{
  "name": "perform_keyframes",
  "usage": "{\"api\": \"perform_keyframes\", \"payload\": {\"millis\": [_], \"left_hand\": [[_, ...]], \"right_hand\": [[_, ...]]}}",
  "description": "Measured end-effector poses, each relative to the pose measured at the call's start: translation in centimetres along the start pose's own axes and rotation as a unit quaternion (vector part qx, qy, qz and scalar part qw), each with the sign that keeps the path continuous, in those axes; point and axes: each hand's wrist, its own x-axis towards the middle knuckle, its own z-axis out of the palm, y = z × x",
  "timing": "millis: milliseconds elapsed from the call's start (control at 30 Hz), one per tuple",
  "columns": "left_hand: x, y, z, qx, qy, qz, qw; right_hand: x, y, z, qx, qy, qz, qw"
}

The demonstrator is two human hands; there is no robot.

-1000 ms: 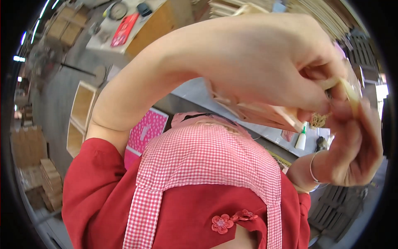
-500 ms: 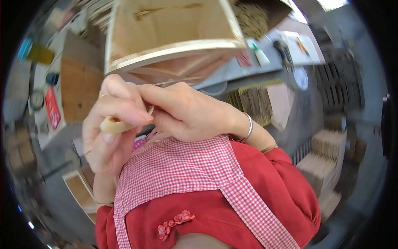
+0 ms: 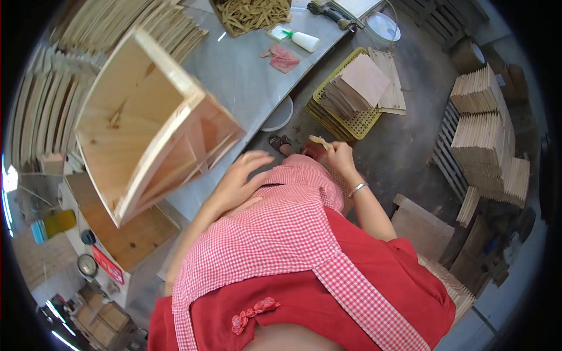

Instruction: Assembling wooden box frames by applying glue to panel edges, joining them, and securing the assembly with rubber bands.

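Observation:
My right hand (image 3: 341, 159) is out to the right past my knees, its fingers closed on a small tan strip (image 3: 319, 142) that looks like wood. Its far end points up and left. My left hand (image 3: 239, 182) hovers over the apron on my lap, slightly blurred. The fingers are stretched out and slightly apart, and I see nothing in them. Beyond that hand, a wooden box (image 3: 117, 111) with an open side stands tilted in view on the grey table (image 3: 234, 76). Crossed wooden strips (image 3: 205, 149) show on its near side.
On the table lie a white glue bottle (image 3: 305, 41), a pink cloth (image 3: 282, 58) and a tray of tan wood pieces (image 3: 249, 14). Yellow baskets (image 3: 358, 126) hold thin boards on the floor. Board stacks (image 3: 483, 137) stand right, panels (image 3: 44, 111) left. A white bucket (image 3: 381, 28) is farther off.
My hands were together before my chest around a pale curved strip. They have parted: the right moved right and down with a strip, the left lowered toward my lap. The view has turned.

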Motion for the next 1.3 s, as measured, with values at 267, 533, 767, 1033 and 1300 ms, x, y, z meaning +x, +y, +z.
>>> {"api": "perform_keyframes", "payload": {"millis": [267,533,767,1033,1300], "left_hand": [[-16.0,-17.3,4.3,-0.211,0.233,-0.497,0.809],[-22.6,-13.7,2.2,-0.174,0.268,-0.681,0.659],[-19.8,-12.6,0.9,-0.172,0.271,-0.689,0.650],[-19.8,-10.1,3.5,-0.203,0.344,-0.672,0.624],[-20.3,-8.2,9.6,-0.258,0.408,-0.683,0.548]], "right_hand": [[11.9,9.6,8.3,-0.100,-0.053,0.199,0.973],[33.3,2.7,10.4,0.139,0.086,0.126,0.978],[33.1,2.1,10.5,0.139,0.115,0.139,0.974],[30.0,-9.0,5.0,0.200,0.311,-0.083,0.925],[39.2,-24.4,10.2,0.228,0.091,-0.276,0.929]]}}
